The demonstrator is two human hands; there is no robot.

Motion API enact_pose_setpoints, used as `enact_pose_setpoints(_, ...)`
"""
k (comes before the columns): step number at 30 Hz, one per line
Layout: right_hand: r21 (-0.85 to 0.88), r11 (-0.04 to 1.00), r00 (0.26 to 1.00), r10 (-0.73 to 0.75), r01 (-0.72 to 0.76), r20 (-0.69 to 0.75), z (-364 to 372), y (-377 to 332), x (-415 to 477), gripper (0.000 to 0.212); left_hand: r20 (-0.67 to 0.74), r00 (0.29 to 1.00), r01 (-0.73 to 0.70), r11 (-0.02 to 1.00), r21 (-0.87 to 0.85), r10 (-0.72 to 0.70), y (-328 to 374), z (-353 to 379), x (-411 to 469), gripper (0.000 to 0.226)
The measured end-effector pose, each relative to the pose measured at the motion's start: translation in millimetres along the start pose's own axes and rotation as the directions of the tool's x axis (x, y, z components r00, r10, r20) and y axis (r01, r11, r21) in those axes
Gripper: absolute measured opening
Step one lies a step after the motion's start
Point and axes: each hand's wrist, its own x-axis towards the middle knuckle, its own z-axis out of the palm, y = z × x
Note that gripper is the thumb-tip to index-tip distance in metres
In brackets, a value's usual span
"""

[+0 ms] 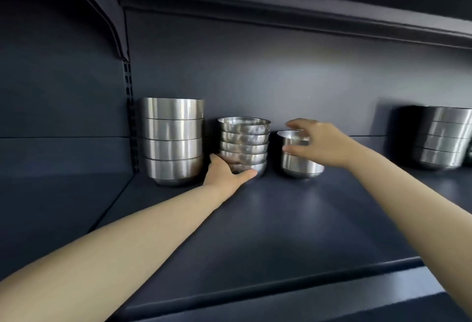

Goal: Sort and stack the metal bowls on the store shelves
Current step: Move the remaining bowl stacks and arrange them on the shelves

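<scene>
You are facing a dark blue store shelf (pixel 293 219), with both bare arms stretched out over it. Against the back panel on the far left stands a stack of four tall steel bowls (pixel 173 140). Just to its right sits a stack of five shallower bowls (pixel 244 146), nested upright. Your left hand (pixel 224 172) cups the base of this second stack, with the thumb lying along the front of the lowest bowl and the fingers curled around the left side, pressed to the metal. Next along, near but apart, is a short stack of two small bowls (pixel 300 160). Your right hand (pixel 319 143) reaches over it, fingers spread wide, the thumb against the side of the upper bowl and the fingertips above its rim; motion blur hides whether they are gripping. Well apart, at the far right edge, stands another stack of four bowls (pixel 443 137).
</scene>
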Motion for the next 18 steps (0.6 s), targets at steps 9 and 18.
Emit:
enact_pose_setpoints(9, 0.438, 0.898, 0.998, 0.016, -0.038, 0.055, 28.7, -5.9, 47.4, 0.092, 0.034, 0.999, -0.015, 0.993, -0.118, 0.019, -9.6, 0.0, 6.3, 0.077)
enact_pose_setpoints(18, 0.699, 0.714, 0.992, -0.068, -0.024, 0.103, 37.9, 13.0, 45.3, 0.114, 0.101, 0.994, -0.032, 0.999, -0.023, 0.034, -3.5, -14.9, -25.0, 0.066)
